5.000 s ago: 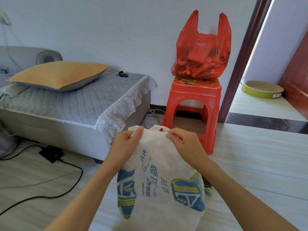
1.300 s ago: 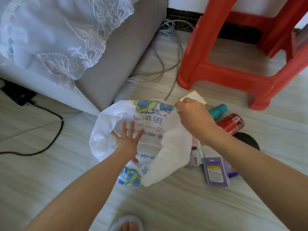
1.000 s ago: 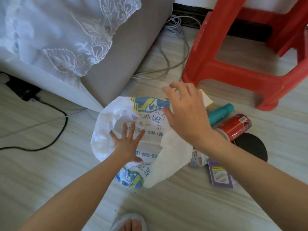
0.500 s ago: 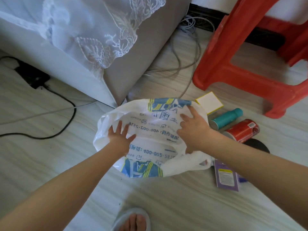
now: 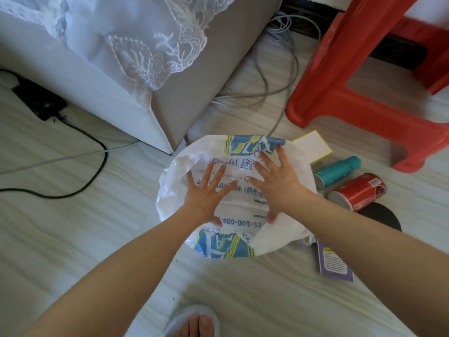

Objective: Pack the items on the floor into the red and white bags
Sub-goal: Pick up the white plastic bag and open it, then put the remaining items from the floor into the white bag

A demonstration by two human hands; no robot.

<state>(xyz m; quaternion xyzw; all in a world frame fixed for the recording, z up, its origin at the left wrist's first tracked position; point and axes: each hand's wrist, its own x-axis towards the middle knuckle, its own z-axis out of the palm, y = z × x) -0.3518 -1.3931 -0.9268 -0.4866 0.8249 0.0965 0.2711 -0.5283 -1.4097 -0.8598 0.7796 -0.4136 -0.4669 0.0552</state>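
The white bag point(image 5: 175, 190) with blue and yellow print lies open on the floor. My left hand point(image 5: 206, 193) and my right hand point(image 5: 274, 183) are both inside its mouth, fingers spread flat, pressing on the inner wall. To the right of the bag lie a yellow-edged white pad point(image 5: 313, 147), a teal bottle point(image 5: 337, 171), a red can point(image 5: 359, 193), a black disc point(image 5: 381, 215) and a purple box point(image 5: 334, 260). The red bag is out of view.
A red plastic stool point(image 5: 345, 76) stands at the back right. A grey sofa corner point(image 5: 194, 76) with lace cover is at the back left. Cables point(image 5: 279, 93) trail behind the bag, and a black cord point(image 5: 94, 173) runs left. My slippered foot point(image 5: 194, 322) is at the bottom.
My right hand has let go of the bag's rim and gone inside it beside the left. Both hands now press flat with spread fingers, and the bag's mouth is wider.
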